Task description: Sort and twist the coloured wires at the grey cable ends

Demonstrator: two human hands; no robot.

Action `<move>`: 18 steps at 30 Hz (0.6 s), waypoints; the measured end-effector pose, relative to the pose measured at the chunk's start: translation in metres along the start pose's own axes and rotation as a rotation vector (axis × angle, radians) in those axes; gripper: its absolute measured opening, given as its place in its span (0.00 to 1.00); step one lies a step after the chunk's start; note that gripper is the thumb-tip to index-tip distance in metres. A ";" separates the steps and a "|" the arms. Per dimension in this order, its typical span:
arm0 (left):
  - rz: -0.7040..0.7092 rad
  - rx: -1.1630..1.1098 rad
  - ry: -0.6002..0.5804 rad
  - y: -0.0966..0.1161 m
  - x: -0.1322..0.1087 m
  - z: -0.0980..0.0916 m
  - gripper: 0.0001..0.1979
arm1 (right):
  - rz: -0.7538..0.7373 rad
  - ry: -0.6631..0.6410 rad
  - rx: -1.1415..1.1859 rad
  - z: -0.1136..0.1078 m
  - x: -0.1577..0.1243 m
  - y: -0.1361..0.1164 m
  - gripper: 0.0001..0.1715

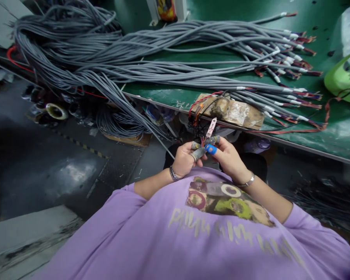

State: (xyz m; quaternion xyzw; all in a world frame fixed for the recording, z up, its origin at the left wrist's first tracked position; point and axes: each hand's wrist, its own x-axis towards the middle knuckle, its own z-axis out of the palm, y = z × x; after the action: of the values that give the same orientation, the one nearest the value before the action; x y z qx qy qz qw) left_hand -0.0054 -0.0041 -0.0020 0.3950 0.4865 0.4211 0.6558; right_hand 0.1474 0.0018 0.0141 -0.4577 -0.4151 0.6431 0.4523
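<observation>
Red wires [203, 142] were being pinched by left hand [184, 159] and right hand [231, 159] off the table's [344, 134] near edge, stripped grey cables [163, 76] beyond left unheld.

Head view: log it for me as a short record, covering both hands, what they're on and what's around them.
left hand: closed on thin coloured wires, grey finger cover worn
right hand: pinching at the same wires, blue thumb cover worn
just beyond fingertips: pale strip with reddish marks; whether gripped, unclear
on green bench: long grey cables, many with white bands near their ends
bench's near edge: taped cardboard
bench, far right: light-green basket
below bench: coiled cable
</observation>
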 end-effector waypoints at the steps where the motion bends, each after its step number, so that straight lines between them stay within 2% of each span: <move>1: -0.005 0.009 -0.010 0.001 0.000 0.000 0.19 | -0.005 -0.009 -0.015 0.001 0.001 -0.001 0.22; 7: -0.015 0.014 -0.011 -0.002 0.000 0.000 0.20 | 0.044 -0.016 0.015 0.004 0.005 0.000 0.22; 12: -0.043 -0.030 -0.010 -0.006 0.003 -0.001 0.22 | 0.197 0.019 0.223 0.006 0.007 0.005 0.23; 14: -0.062 -0.008 -0.071 -0.004 0.003 -0.002 0.22 | 0.169 0.023 0.202 0.006 0.007 0.003 0.21; 18: -0.080 0.080 -0.177 0.005 0.002 -0.004 0.20 | -0.011 0.033 -0.010 0.005 0.004 -0.001 0.16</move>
State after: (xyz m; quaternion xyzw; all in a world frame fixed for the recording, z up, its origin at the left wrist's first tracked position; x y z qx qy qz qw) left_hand -0.0094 -0.0002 0.0008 0.4365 0.4585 0.3385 0.6962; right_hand 0.1419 0.0055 0.0150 -0.4682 -0.4133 0.6308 0.4605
